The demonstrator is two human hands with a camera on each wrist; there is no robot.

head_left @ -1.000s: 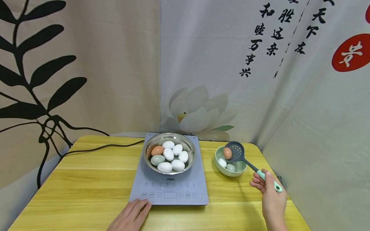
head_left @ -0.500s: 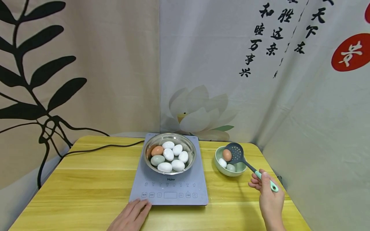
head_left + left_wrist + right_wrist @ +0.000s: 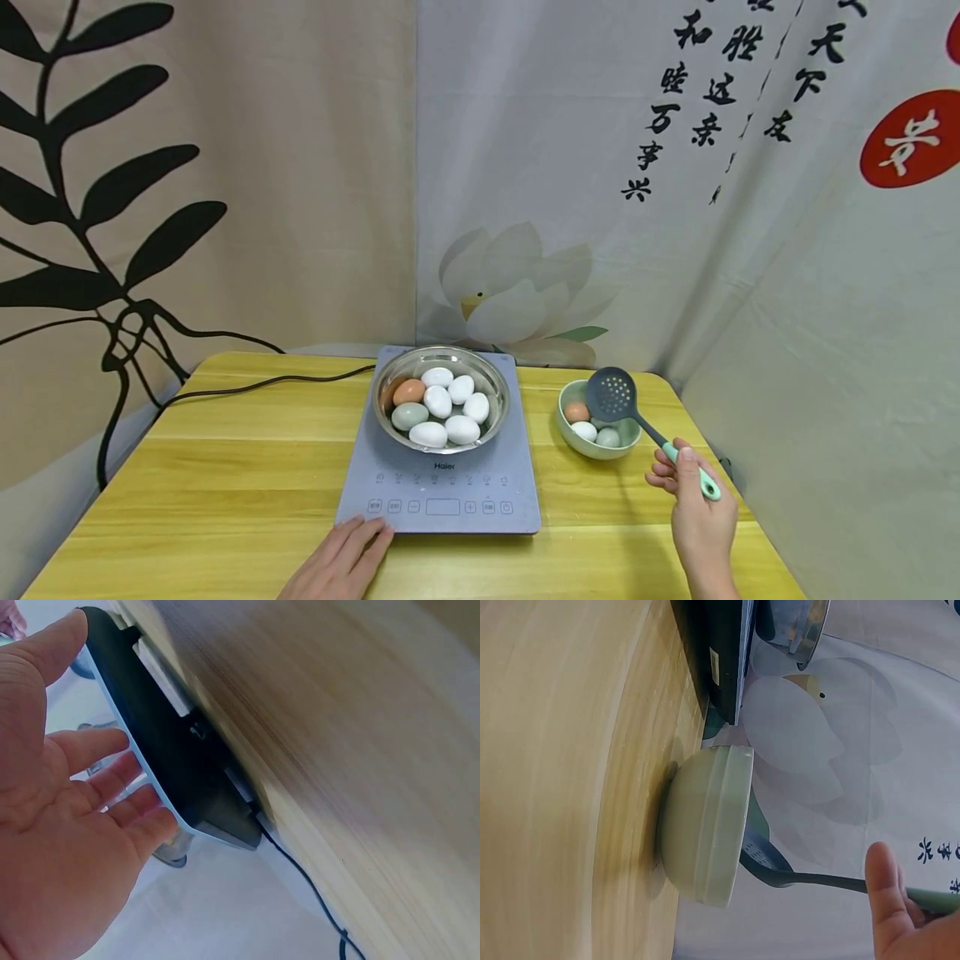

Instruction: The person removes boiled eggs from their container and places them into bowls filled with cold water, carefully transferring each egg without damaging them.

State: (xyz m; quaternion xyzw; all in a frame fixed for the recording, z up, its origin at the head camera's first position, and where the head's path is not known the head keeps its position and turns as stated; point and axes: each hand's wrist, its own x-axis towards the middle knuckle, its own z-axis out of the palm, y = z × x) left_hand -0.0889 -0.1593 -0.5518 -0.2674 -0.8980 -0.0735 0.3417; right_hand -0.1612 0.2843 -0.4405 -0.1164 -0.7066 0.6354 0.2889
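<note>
My right hand (image 3: 703, 508) grips the mint-green handle of a dark slotted skimmer (image 3: 612, 395). The skimmer's head carries nothing and tilts over the far side of a pale green bowl (image 3: 590, 450). In that bowl lie a brown egg (image 3: 577, 412), a white egg (image 3: 583, 431) and a greenish egg (image 3: 608, 437); the skimmer's head hides part of the inside. My left hand (image 3: 339, 557) rests its fingers on the front left corner of an induction cooker (image 3: 442, 487); the left wrist view shows the fingertips touching its edge. A steel basin (image 3: 497, 417) of several eggs (image 3: 437, 401) stands on the cooker.
Everything stands on a wooden table (image 3: 247, 467). A black power cord (image 3: 262, 382) runs left from the cooker's back corner. Behind the table hangs a printed cloth (image 3: 525, 167), with another cloth wall close on the right.
The brown egg has rolled off the skimmer into the green bowl, beside the white and greenish eggs, which shifted slightly. The skimmer has tipped and risen a little. The left hand has stayed put.
</note>
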